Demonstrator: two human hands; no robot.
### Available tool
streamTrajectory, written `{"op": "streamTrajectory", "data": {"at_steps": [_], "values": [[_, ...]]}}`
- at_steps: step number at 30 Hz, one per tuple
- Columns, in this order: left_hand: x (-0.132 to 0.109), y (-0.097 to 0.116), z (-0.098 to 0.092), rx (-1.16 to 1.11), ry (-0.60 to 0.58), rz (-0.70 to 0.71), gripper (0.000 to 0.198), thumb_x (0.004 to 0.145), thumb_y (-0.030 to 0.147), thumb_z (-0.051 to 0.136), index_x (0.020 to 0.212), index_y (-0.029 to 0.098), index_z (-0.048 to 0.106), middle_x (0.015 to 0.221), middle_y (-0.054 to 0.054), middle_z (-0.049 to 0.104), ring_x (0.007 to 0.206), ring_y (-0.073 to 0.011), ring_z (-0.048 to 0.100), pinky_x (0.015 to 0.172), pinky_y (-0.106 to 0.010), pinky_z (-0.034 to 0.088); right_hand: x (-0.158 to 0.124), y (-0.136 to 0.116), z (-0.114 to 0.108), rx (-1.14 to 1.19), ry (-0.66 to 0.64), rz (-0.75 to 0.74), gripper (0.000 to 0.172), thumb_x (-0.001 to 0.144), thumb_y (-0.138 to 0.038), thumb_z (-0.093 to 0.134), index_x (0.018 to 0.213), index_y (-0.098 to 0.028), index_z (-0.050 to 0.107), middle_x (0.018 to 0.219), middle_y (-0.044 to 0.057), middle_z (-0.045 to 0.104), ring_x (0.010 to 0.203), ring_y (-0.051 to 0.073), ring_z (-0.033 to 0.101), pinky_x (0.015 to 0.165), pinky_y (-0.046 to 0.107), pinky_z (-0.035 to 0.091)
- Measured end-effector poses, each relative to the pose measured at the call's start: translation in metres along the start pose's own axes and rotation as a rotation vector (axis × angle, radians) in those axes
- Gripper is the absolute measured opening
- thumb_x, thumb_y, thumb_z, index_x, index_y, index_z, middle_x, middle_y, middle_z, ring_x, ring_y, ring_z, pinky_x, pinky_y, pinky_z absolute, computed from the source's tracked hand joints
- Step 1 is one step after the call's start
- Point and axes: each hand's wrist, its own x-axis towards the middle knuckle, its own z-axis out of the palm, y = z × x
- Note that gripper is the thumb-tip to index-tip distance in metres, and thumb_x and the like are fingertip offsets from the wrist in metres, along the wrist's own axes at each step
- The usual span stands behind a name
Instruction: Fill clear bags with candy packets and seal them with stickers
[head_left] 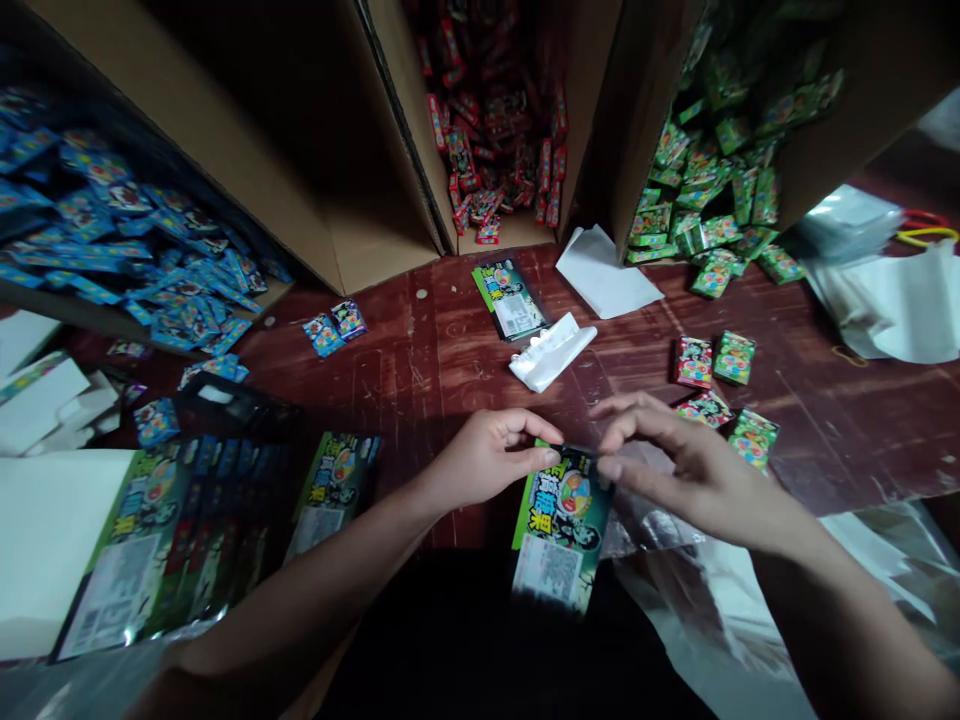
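Observation:
A green-and-black printed candy bag (559, 525) hangs upright between my hands, close to my body. My left hand (491, 455) pinches its top left corner between thumb and fingers. At the top right corner, my right hand (675, 465) has its thumb and index finger curled onto the edge, the other fingers lifted. Just beyond my right hand lie small red candy boxes (693, 362) and green candy boxes (734, 357). Whatever is inside the bag does not show.
Cardboard cartons hold blue boxes (112, 220), red boxes (499, 125) and green boxes (720, 170). More printed bags (514, 300) lie on the dark red table (420, 370), beside white paper (607, 270). Several filled bags (172, 540) sit at left. Clear plastic (847, 230) lies right.

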Motion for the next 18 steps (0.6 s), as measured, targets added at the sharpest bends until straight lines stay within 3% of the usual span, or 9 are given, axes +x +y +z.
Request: {"op": "streamTrajectory", "data": {"at_steps": [3,6,8,10,13,15,18], "values": [[-0.003,0.001,0.001,-0.005,0.014,-0.007,0.021,0.078,0.022,0.077,0.097,0.014,0.073,0.097,-0.007,0.076,0.089,-0.0171,0.071,0.084,-0.03,0.056,0.013,-0.002,0.005,-0.168,-0.089,0.021,0.009,0.092,-0.034,0.065,0.096,-0.026,0.062,0.103,0.004,0.064,0.105,0.024,0.058,0.092,0.042,0.048],[-0.008,0.0,0.001,-0.006,0.045,0.005,0.022,0.079,0.022,0.076,0.098,0.013,0.073,0.1,-0.008,0.076,0.092,-0.0184,0.071,0.087,-0.032,0.055,0.018,0.002,0.018,-0.269,-0.03,0.005,0.015,0.093,-0.034,0.062,0.105,-0.025,0.06,0.102,0.005,0.062,0.1,0.023,0.059,0.086,0.04,0.05],[-0.013,-0.004,0.002,-0.02,0.079,0.013,0.022,0.079,0.022,0.075,0.099,0.013,0.072,0.101,-0.009,0.076,0.092,-0.019,0.071,0.087,-0.032,0.056,0.015,0.006,0.025,-0.304,0.042,-0.062,0.026,0.092,-0.038,0.064,0.112,-0.024,0.058,0.109,0.008,0.061,0.103,0.024,0.06,0.087,0.039,0.051],[-0.019,-0.01,0.002,-0.037,0.111,0.026,0.022,0.081,0.022,0.073,0.1,0.012,0.072,0.102,-0.01,0.076,0.092,-0.0194,0.071,0.087,-0.033,0.056,0.012,0.013,0.03,-0.337,0.059,-0.146,0.024,0.092,-0.04,0.064,0.11,-0.024,0.06,0.111,0.008,0.062,0.106,0.024,0.061,0.09,0.038,0.051],[-0.033,-0.013,-0.006,-0.003,0.169,0.053,0.023,0.085,0.023,0.07,0.105,0.011,0.071,0.104,-0.011,0.075,0.094,-0.0204,0.072,0.088,-0.034,0.056,0.02,0.027,0.038,-0.312,-0.108,-0.177,0.021,0.097,-0.042,0.057,0.112,-0.03,0.065,0.112,0.003,0.069,0.103,0.022,0.067,0.088,0.033,0.053],[-0.053,-0.006,-0.015,0.146,0.289,0.083,0.027,0.089,0.023,0.065,0.115,0.015,0.068,0.114,-0.01,0.074,0.103,-0.0207,0.07,0.095,-0.035,0.055,0.041,0.032,0.048,-0.248,-0.204,-0.134,0.027,0.098,-0.045,0.055,0.121,-0.032,0.063,0.115,0.001,0.072,0.099,0.02,0.071,0.086,0.03,0.055],[-0.094,0.009,-0.023,0.591,0.606,0.143,0.043,0.093,0.027,0.062,0.135,0.021,0.056,0.143,-0.011,0.057,0.131,-0.0238,0.054,0.113,-0.044,0.042,0.092,0.017,0.084,-0.126,-0.173,-0.106,0.031,0.097,-0.049,0.055,0.118,-0.028,0.065,0.114,0.002,0.074,0.101,0.021,0.071,0.088,0.031,0.055]]}}
